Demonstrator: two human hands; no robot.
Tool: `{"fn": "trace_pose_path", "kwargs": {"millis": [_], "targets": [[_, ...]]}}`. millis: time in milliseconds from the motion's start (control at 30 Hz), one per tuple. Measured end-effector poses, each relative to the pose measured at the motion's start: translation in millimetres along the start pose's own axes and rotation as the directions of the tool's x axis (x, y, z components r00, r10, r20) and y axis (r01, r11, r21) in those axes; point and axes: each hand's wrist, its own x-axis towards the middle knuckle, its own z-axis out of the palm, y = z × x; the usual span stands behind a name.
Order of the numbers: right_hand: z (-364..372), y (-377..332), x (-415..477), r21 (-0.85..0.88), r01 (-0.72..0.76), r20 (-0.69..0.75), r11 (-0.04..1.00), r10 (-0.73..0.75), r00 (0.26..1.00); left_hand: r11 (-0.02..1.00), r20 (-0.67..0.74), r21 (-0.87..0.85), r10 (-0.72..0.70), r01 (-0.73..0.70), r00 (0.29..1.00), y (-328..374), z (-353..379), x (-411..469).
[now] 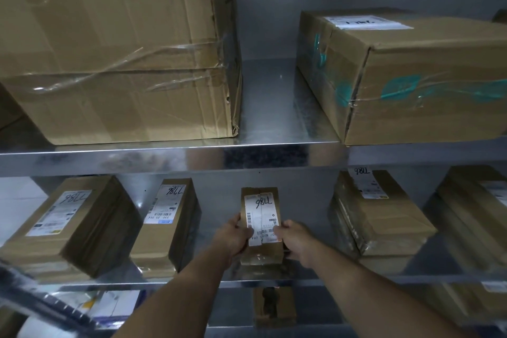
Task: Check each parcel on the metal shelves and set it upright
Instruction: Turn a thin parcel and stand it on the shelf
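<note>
Head camera view, looking into metal shelving with brown cardboard parcels on three levels. Both your bare arms reach forward to the middle shelf [304, 230]. Between your hands is a small parcel [261, 196], narrow and tall as seen from here, with a white shipping label facing you. The handwritten number on the label is upside down to you.

Your left grip [236, 236] is closed around the parcel's left side, thumb lying on the label's edge. Your right grip [297, 241] is closed around its right side, thumb on the label too. The parcel's lower end is near the shelf's front edge. Whether it rests on the metal or is lifted cannot be told.

On the same shelf, a wide labelled parcel [68, 225] sits far left, tilted. A slimmer labelled parcel [164, 225] sits between it and your hands. To the right lie a taped parcel [375, 214] and, at the picture's edge, another parcel [477, 214].

On the upper shelf [164, 158], a large battered box [118, 46] stands left. A box with teal tape [411, 77] stands right, well apart from it. Below your arms, a small dark-marked parcel [274, 307] sits on the lowest level.
</note>
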Motion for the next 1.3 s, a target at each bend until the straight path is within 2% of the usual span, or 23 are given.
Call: {"fn": "trace_pose_path", "kwargs": {"millis": [100, 367, 500, 667, 867, 1000, 1133, 1300], "targets": [[0.4, 8.6, 3.5, -0.034, -0.02, -0.031, 0.999, 0.019, 0.999, 0.995, 0.011, 0.095, -0.024, 0.023, 1.0, -6.4, 5.1, 6.4], [5.9, 17.9, 16.1, -0.156, -0.045, -0.148, 0.987, 0.022, 0.989, 0.962, -0.091, 0.264, -0.044, 0.067, 0.995, -19.0, 11.3, 21.1], [10.1, 13.3, 16.4, -0.255, -0.049, -0.19, 0.966, 0.0, 0.982, 0.892, -0.124, 0.447, -0.022, 0.076, 0.992, -13.7, 13.9, 26.0], [14.3, 12.0, 19.6, -0.286, -0.062, -0.217, 0.956, -0.001, 0.976, 0.888, -0.141, 0.452, -0.021, 0.084, 0.99, -15.3, 19.1, 28.7], [9.4, 7.8, 17.0, -0.266, -0.067, -0.185, 0.962, 0.017, 0.983, 0.889, -0.141, 0.451, -0.022, 0.084, 0.99, -12.8, 19.3, 27.4], [3.7, 3.2, 5.8, -0.123, -0.007, -0.079, 0.992, -0.003, 0.997, 0.915, -0.118, 0.397, -0.021, 0.067, 0.993, -9.1, 16.0, 22.4], [-1.1, -3.9, -0.2, 0.052, 0.03, -0.067, 0.998, -0.027, 0.997, 0.986, -0.116, 0.159, -0.021, 0.04, 0.993, 0.8, 9.0, 10.0], [-11.9, -33.9, -11.0, 0.222, 0.106, -0.068, 0.969, -0.093, 0.993, 0.994, -0.073, -0.059, 0.085, -0.09, 0.994, 21.8, 0.4, -1.4]]}}
